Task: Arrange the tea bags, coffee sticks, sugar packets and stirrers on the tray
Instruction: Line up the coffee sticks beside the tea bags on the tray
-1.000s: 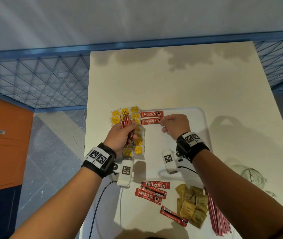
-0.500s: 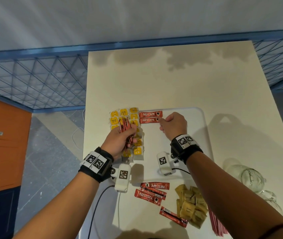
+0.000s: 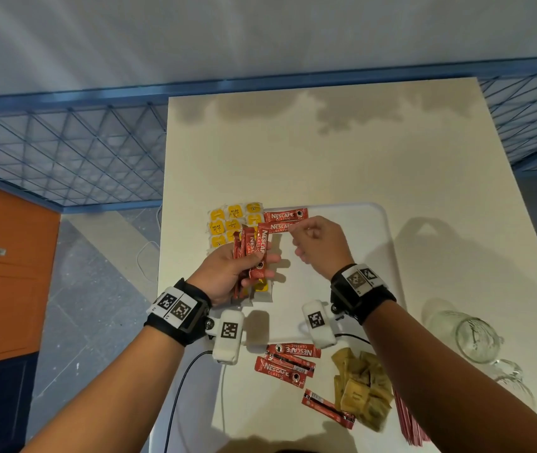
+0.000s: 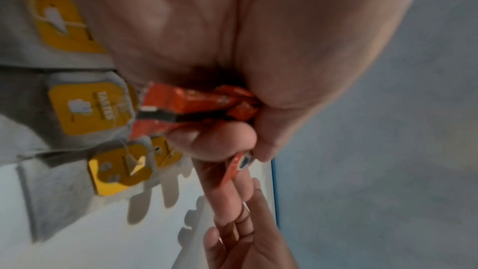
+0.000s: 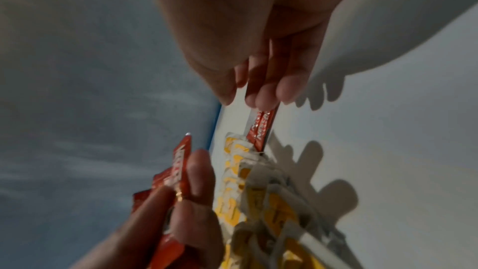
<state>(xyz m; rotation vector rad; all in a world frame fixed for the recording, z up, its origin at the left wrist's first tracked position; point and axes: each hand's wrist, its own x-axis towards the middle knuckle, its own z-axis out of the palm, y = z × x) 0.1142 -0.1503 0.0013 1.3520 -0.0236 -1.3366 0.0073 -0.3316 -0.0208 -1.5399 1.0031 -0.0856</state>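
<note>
My left hand point(image 3: 254, 266) grips a bundle of red coffee sticks point(image 3: 254, 253) above the tray's left side, its thumb across the front stick point(image 4: 194, 107). Two coffee sticks point(image 3: 285, 215) lie side by side at the far edge of the white tray point(image 3: 381, 243). My right hand point(image 3: 306, 238) hovers at their right ends with fingers point(image 5: 261, 97) loosely bent and nothing in them. Yellow tea bags point(image 3: 228, 220) lie in rows left of the sticks, partly hidden by my left hand. Loose coffee sticks point(image 3: 288, 361), brown sugar packets point(image 3: 362, 390) and red stirrers point(image 3: 407, 426) lie on the table near me.
A glass jar point(image 3: 476, 335) lies on its side at the right of the cream table point(image 3: 326, 152). The table's left edge runs just beside the tea bags. A blue mesh railing point(image 3: 64, 148) and an orange cabinet point(image 3: 2, 263) stand beyond it.
My left hand has turned the bundle so the front stick's label faces up and leans toward the right hand. My right hand has lifted slightly off the second laid stick.
</note>
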